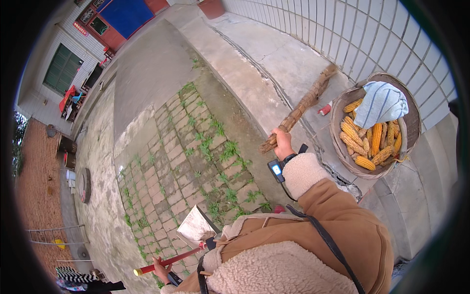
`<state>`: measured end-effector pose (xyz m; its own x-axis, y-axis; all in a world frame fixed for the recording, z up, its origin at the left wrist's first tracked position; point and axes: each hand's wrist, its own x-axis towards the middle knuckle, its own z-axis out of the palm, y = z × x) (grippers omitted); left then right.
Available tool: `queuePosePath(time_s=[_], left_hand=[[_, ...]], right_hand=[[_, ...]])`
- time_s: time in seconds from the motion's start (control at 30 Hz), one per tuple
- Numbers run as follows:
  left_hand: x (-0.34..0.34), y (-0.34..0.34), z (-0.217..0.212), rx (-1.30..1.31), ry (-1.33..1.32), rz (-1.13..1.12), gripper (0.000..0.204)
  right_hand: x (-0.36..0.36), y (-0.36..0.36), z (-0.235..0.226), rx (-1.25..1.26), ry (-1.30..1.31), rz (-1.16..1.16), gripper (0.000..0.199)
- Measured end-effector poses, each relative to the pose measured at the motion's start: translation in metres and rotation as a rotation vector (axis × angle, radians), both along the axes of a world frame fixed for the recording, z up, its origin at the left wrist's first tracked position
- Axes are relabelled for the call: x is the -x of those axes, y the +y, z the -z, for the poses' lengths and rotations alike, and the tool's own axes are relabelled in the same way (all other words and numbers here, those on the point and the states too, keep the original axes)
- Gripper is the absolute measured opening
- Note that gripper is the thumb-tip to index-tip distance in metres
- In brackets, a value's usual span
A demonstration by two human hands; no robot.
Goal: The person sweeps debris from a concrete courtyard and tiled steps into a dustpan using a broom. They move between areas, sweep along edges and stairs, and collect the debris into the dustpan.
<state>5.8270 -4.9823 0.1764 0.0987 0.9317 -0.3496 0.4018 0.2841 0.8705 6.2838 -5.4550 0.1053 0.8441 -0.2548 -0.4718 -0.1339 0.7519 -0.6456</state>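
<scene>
Head view: the right hand [282, 143] is closed firmly around the lower end of a long brown bundle [304, 107], its fingers wrapped about the rough, stalk-like strands, which look bound at intervals. The bundle slants up and away to the right over a pale concrete strip [235, 68], its far end near the foot of a white tiled wall [313, 19]; whether that end touches the ground I cannot tell. A small device with a lit screen [276, 170] sits at the right wrist, beside the fleecy cuff [306, 174] of a brown jacket [338, 206]. Low on the other side, the left hand [160, 269] has its fingers curled around a red handle [182, 257], close to its yellow end, and this handle runs toward a whitish dustpan [196, 226] above the brick paving [166, 161], where green weeds [203, 144] grow in the joints. To the right of the bundle, a round woven basket [414, 117] holds yellow corn cobs [376, 139], with a light blue striped cloth [382, 105] draped over some of them. A red can [324, 110] lies just beside the basket, between it and the bundle.
</scene>
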Motion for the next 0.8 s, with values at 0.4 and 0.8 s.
queuePosePath(time_s=[0.4,0.8], left_hand=[[-0.312,0.162,0.051,0.037,-0.072,0.042,0.043],[-0.691,0.360,0.003,0.049,-0.153,0.247,0.035]], right_hand=[[-0.254,0.136,-0.012,0.063,-0.111,-0.140,0.007],[-0.466,0.294,0.011,0.019,0.159,0.278,0.020]])
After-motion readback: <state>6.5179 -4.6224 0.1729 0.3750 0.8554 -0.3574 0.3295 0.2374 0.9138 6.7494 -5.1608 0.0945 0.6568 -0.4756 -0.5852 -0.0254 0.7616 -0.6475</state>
